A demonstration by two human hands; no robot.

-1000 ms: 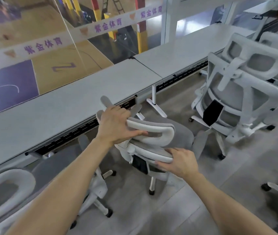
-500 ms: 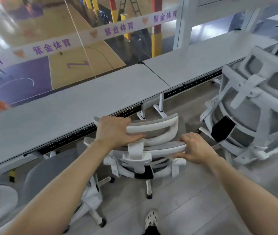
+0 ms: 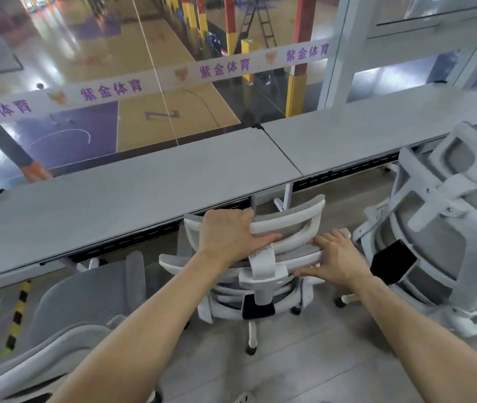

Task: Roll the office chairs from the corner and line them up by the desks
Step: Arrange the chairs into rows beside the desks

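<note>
A white-framed office chair with grey mesh [image 3: 263,286] stands in front of me, its back toward me and its seat tucked toward the long grey desk [image 3: 132,187]. My left hand [image 3: 228,234] grips the chair's headrest [image 3: 292,219] from above. My right hand [image 3: 336,257] holds the top edge of the backrest at its right end. A second chair of the same kind [image 3: 80,298] stands at the desk to the left. A third one [image 3: 446,242] is close on the right, tilted.
The second grey desk [image 3: 376,132] continues the row to the right. A glass wall behind the desks overlooks a basketball court. A yellow-black striped strip [image 3: 18,312] lies on the floor under the left desk. Grey floor lies between me and the chair.
The chair has turned square to the desk and rolled closer under it. My right hand has moved from the lower backrest up to its top right edge. My view has moved forward.
</note>
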